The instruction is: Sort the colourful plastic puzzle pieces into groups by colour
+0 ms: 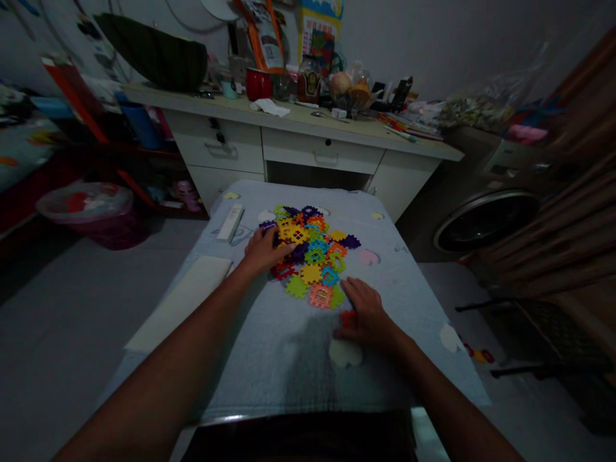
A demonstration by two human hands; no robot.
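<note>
A heap of flat, notched plastic building pieces (315, 256) in yellow, green, blue, purple, orange and red lies on a cloth-covered table (308, 372). My left hand (264, 249) rests at the heap's left side, fingers over the pieces and thumb stretched out across them. Yellow window-shaped pieces (291, 232) and a purple one are beside its fingers; the fingertips are partly hidden. To the right of the heap, my right hand (368, 311) is low over the cloth with fingers extended. An orange-red piece (347, 318) shows between its thumb and fingers, not visibly pinched.
A white oblong box (230, 222) and a pale flat sheet (183, 301) lie left of the heap. Behind the table stands a cluttered white cabinet (317, 157). A washing machine (481, 186) is at right, a pink bin (103, 212) at left.
</note>
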